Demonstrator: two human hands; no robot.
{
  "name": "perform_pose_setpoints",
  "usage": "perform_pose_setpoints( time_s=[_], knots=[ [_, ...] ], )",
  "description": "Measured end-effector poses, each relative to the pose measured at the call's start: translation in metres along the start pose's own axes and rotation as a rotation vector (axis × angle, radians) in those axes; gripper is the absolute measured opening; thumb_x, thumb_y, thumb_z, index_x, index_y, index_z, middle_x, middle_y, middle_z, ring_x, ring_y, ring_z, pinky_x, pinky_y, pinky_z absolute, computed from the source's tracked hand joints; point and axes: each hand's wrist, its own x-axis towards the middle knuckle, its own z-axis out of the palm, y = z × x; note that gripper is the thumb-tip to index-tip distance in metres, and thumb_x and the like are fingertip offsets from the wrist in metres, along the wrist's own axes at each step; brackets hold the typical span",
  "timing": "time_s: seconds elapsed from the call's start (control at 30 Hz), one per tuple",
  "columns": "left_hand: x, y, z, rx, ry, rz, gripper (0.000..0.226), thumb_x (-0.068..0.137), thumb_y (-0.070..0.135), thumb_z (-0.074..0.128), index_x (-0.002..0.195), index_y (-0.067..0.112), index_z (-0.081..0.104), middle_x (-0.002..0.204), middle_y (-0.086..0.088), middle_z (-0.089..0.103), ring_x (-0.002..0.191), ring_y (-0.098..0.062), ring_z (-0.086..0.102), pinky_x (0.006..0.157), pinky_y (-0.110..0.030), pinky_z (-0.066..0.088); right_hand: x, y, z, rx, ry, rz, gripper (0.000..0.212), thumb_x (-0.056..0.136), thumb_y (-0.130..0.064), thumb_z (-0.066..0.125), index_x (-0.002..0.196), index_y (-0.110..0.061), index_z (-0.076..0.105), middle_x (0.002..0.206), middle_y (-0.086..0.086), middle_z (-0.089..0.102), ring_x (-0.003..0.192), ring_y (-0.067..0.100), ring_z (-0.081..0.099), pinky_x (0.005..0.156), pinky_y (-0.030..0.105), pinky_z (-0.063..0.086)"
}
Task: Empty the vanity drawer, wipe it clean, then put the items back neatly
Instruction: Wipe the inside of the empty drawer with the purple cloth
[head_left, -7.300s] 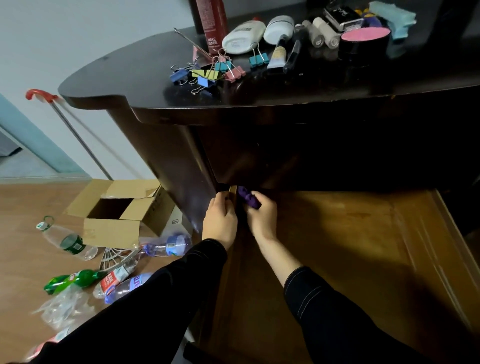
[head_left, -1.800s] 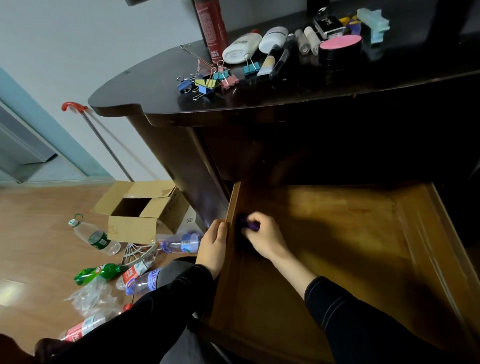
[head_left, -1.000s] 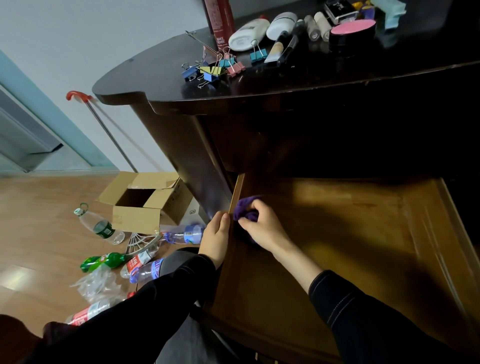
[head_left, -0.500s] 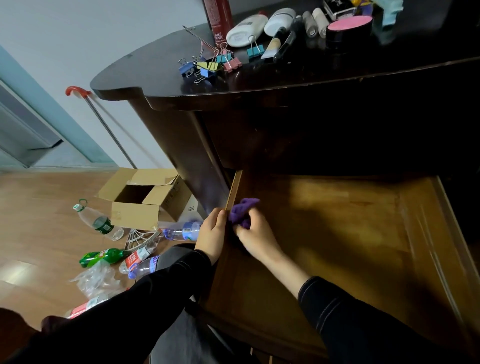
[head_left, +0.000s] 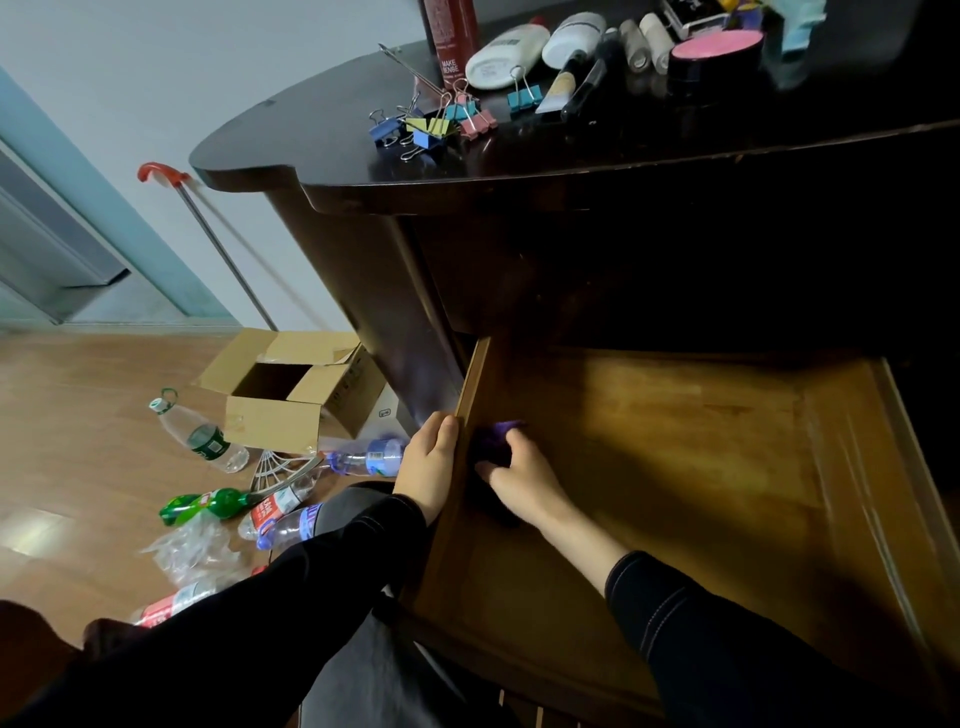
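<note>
The wooden drawer (head_left: 675, 457) is seen standing open beneath the dark vanity top (head_left: 311, 150). The purple cloth (head_left: 497, 436) is held by the right hand (head_left: 519, 475) inside the drawer, against the near part of the left wall. The fingers are curled round it, and it appears to be pressed into the corner where wall meets bottom, though shadow and blur leave the exact contact uncertain. The left hand (head_left: 428, 467) is laid against the outside of the same wall, with the fingers fairly straight and the tips at the wall's top edge; nothing is gripped by it. On the vanity top, far from both hands, coloured binder clips (head_left: 431, 124) are clustered. Beyond them a red can (head_left: 451, 36), white bottles (head_left: 506, 54) and a pink-lidded jar (head_left: 716, 49) are set. On the floor (head_left: 78, 467) to the left an open cardboard box (head_left: 283, 415) is placed, with plastic bottles (head_left: 200, 439) scattered just beside it.
</note>
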Motion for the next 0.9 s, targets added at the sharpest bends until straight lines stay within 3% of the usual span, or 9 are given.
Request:
perform_pose_setpoints(
  time_s=[0.07,0.17,0.27,0.43,0.53,0.6,0.67,0.8,0.9],
  knots=[
    [-0.001,0.001,0.000,-0.006,0.004,-0.005,0.026,0.108,0.027,0.036,0.107,0.018,0.060,0.108,-0.005,0.062,0.101,-0.016,0.056,0.087,-0.026,0.036,0.006,-0.008,-0.008,0.009,-0.013,0.011,0.035,0.095,-0.017,0.064,0.129,-0.025,0.058,0.126,-0.006,0.061,0.120,0.017,0.059,0.102,0.034,0.050],
    [-0.001,0.001,-0.001,-0.017,0.000,0.033,0.026,0.107,0.020,0.037,0.109,0.011,0.062,0.107,-0.008,0.064,0.101,-0.016,0.058,0.086,-0.021,0.041,0.004,-0.015,0.000,0.010,0.092,-0.178,0.028,0.093,-0.023,0.068,0.119,-0.030,0.060,0.118,-0.011,0.061,0.107,0.005,0.060,0.088,0.023,0.052],
    [-0.001,0.001,-0.002,0.037,0.008,0.040,0.025,0.107,0.018,0.037,0.106,0.010,0.061,0.104,-0.005,0.062,0.096,-0.012,0.057,0.084,-0.012,0.040,-0.006,-0.003,0.017,0.032,0.147,-0.220,0.032,0.094,-0.017,0.065,0.123,-0.027,0.057,0.124,-0.007,0.058,0.112,0.007,0.059,0.090,0.017,0.048],
    [-0.002,0.004,0.000,0.019,0.005,-0.017,0.031,0.108,0.026,0.035,0.113,0.008,0.060,0.111,-0.013,0.062,0.107,-0.024,0.057,0.099,-0.038,0.041,-0.001,0.000,0.002,0.064,-0.019,0.051,0.037,0.095,-0.011,0.060,0.127,-0.031,0.057,0.126,-0.007,0.061,0.114,0.013,0.058,0.099,0.031,0.050],
    [-0.002,0.005,0.000,-0.009,0.019,-0.005,0.030,0.108,0.022,0.036,0.110,0.005,0.061,0.107,-0.015,0.064,0.105,-0.027,0.058,0.097,-0.039,0.043,0.002,-0.010,0.002,0.040,0.061,-0.089,0.027,0.092,-0.019,0.065,0.111,-0.038,0.059,0.114,-0.013,0.063,0.105,0.007,0.061,0.090,0.029,0.054],
    [-0.003,0.006,0.000,-0.012,0.016,-0.003,0.030,0.108,0.021,0.036,0.108,0.003,0.061,0.106,-0.016,0.064,0.104,-0.028,0.058,0.096,-0.041,0.044,-0.001,-0.009,0.009,-0.006,0.100,-0.149,0.029,0.092,-0.021,0.065,0.114,-0.037,0.056,0.120,-0.011,0.060,0.106,0.005,0.059,0.085,0.021,0.049],
    [-0.003,0.006,0.000,-0.001,0.012,-0.002,0.031,0.108,0.022,0.036,0.107,0.003,0.060,0.106,-0.017,0.063,0.103,-0.028,0.058,0.096,-0.043,0.043,-0.006,0.000,0.015,-0.031,0.085,-0.099,0.035,0.092,-0.015,0.062,0.121,-0.034,0.055,0.129,-0.007,0.057,0.114,0.011,0.058,0.091,0.022,0.047],
    [-0.004,0.006,-0.002,0.013,-0.006,-0.009,0.031,0.108,0.027,0.035,0.112,0.010,0.060,0.110,-0.011,0.063,0.104,-0.022,0.057,0.092,-0.033,0.041,-0.004,0.005,0.004,-0.144,-0.061,0.130,0.045,0.093,-0.008,0.056,0.135,-0.024,0.053,0.129,-0.001,0.058,0.124,0.022,0.055,0.096,0.029,0.045],
    [-0.002,0.005,-0.001,-0.008,0.006,-0.022,0.024,0.108,0.026,0.036,0.107,0.018,0.059,0.107,-0.004,0.061,0.099,-0.013,0.056,0.084,-0.022,0.039,0.001,-0.006,-0.002,0.010,-0.021,0.022,0.035,0.089,-0.018,0.064,0.119,-0.035,0.060,0.114,-0.016,0.061,0.109,0.009,0.061,0.079,0.015,0.050]
  ],
)
